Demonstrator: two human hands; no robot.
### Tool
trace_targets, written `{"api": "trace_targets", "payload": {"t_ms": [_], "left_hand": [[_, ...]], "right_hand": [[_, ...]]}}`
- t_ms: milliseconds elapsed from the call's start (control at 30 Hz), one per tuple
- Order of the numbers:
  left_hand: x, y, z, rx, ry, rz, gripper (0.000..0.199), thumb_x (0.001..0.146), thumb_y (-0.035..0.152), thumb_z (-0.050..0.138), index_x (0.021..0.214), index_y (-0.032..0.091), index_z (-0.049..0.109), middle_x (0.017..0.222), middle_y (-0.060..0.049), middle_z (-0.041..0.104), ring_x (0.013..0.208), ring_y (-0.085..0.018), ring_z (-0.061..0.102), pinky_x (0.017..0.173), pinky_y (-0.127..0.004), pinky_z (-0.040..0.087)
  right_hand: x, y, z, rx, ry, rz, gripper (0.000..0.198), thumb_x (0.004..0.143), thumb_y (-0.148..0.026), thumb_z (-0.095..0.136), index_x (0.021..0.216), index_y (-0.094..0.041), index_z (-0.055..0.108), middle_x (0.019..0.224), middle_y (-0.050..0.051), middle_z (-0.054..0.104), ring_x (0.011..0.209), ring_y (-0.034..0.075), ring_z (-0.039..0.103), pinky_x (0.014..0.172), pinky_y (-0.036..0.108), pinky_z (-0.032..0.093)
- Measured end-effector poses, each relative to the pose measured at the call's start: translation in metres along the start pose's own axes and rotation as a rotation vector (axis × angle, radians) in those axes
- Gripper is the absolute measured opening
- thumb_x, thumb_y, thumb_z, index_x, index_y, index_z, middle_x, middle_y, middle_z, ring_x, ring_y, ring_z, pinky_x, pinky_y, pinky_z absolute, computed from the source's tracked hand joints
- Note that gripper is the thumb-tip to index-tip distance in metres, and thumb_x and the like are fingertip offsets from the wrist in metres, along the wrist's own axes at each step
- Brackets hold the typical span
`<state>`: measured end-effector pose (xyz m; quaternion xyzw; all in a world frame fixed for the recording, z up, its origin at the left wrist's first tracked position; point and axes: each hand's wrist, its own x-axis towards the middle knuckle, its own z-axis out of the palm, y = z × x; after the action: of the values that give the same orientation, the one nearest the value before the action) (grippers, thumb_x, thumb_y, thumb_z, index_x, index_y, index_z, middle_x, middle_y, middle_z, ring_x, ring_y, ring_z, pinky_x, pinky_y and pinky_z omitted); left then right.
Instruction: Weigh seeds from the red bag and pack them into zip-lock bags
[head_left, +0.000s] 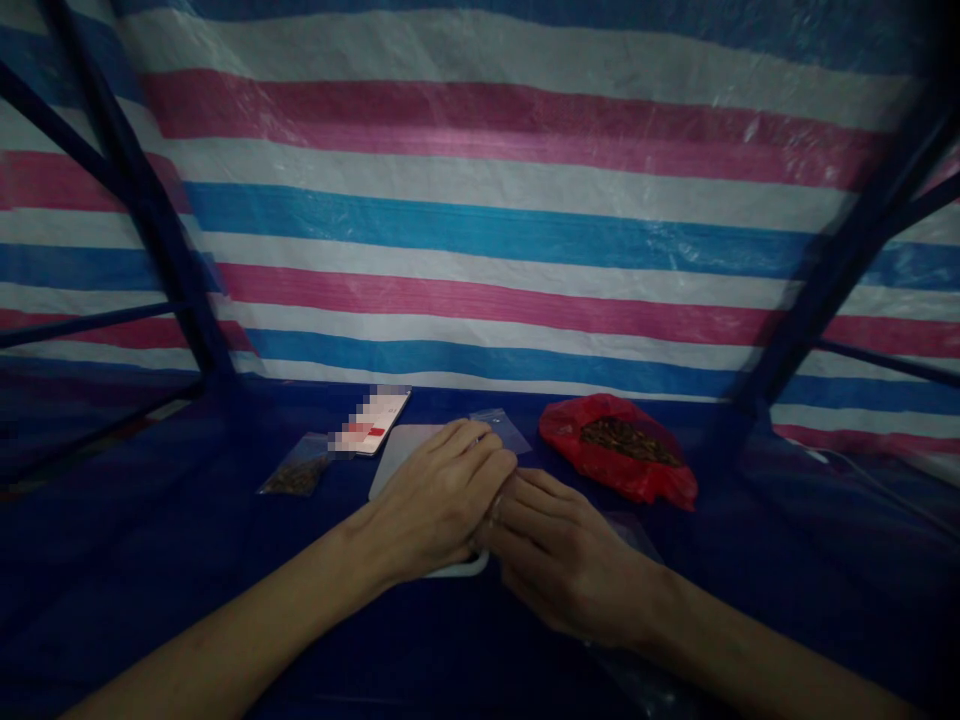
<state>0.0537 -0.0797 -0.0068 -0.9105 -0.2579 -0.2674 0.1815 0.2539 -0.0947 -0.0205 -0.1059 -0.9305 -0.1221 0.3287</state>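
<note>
My left hand (454, 490) and my right hand (566, 545) meet in the middle, knuckles up and fingers curled. Between them a bit of clear plastic bag (493, 512) glints, pinched by both; most of it is hidden. Under my left hand lies a white flat, round-cornered tray or scale (397, 450), largely covered. Just beyond the fingers a small clear zip bag (510, 432) lies flat. To the right of it, an open red plastic bag (566, 425) holds a heap of small brown slender pieces (626, 440).
Left of the white thing, a small clear bag of brown bits (296, 475) sits beside a phone (371, 425) with a lit screen. More clear plastic (637, 535) shows by my right wrist. Blue metal posts (150, 220) flank the blue tabletop (300, 630); striped sheeting (480, 230) hangs behind.
</note>
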Motion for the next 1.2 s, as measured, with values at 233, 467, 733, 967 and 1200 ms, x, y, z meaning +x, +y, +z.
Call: {"api": "trace_targets", "payload": {"t_ms": [233, 467, 733, 967, 1200], "left_hand": [[-0.012, -0.056, -0.011, 0.107, 0.205, -0.277, 0.032, 0.089, 0.021, 0.053, 0.120, 0.017, 0.046, 0.103, -0.009, 0.059, 0.095, -0.025, 0.052, 0.084, -0.041, 0.047], [-0.023, -0.081, 0.007, -0.023, 0.127, -0.415, 0.021, 0.085, 0.016, 0.054, 0.105, 0.018, 0.053, 0.103, -0.006, 0.060, 0.096, -0.024, 0.053, 0.087, -0.041, 0.046], [-0.020, -0.073, 0.018, -0.155, 0.091, -0.479, 0.015, 0.077, 0.013, 0.063, 0.090, 0.019, 0.062, 0.095, -0.006, 0.065, 0.099, -0.025, 0.058, 0.089, -0.041, 0.048], [-0.016, -0.066, 0.018, -0.172, 0.054, -0.531, 0.016, 0.079, 0.018, 0.065, 0.094, 0.018, 0.070, 0.096, -0.008, 0.067, 0.098, -0.026, 0.060, 0.086, -0.043, 0.050], [-0.015, -0.061, 0.023, -0.211, 0.082, -0.600, 0.014, 0.073, 0.022, 0.073, 0.086, 0.018, 0.071, 0.092, -0.008, 0.067, 0.091, -0.026, 0.062, 0.080, -0.040, 0.050]], "right_hand": [[0.011, 0.046, 0.014, 0.140, 0.328, 0.425, 0.028, 0.093, -0.012, 0.058, 0.118, -0.021, 0.067, 0.111, 0.009, 0.068, 0.107, 0.023, 0.062, 0.092, 0.042, 0.051], [0.031, 0.090, 0.072, 0.382, 0.032, 0.671, 0.046, 0.069, -0.044, 0.089, 0.104, -0.017, 0.076, 0.105, 0.010, 0.074, 0.101, 0.028, 0.066, 0.094, 0.046, 0.050], [0.027, 0.065, 0.060, 0.778, 0.280, 0.781, 0.036, 0.084, -0.033, 0.075, 0.115, -0.017, 0.069, 0.111, 0.010, 0.075, 0.102, 0.022, 0.072, 0.094, 0.038, 0.056], [0.033, 0.061, 0.057, 0.758, 0.305, 0.742, 0.047, 0.079, -0.031, 0.081, 0.121, -0.020, 0.062, 0.108, 0.008, 0.074, 0.097, 0.021, 0.071, 0.090, 0.038, 0.056], [0.036, 0.056, 0.055, 0.525, 0.341, 0.639, 0.033, 0.077, -0.027, 0.084, 0.103, -0.021, 0.065, 0.098, 0.003, 0.067, 0.091, 0.020, 0.065, 0.084, 0.036, 0.052]]}}
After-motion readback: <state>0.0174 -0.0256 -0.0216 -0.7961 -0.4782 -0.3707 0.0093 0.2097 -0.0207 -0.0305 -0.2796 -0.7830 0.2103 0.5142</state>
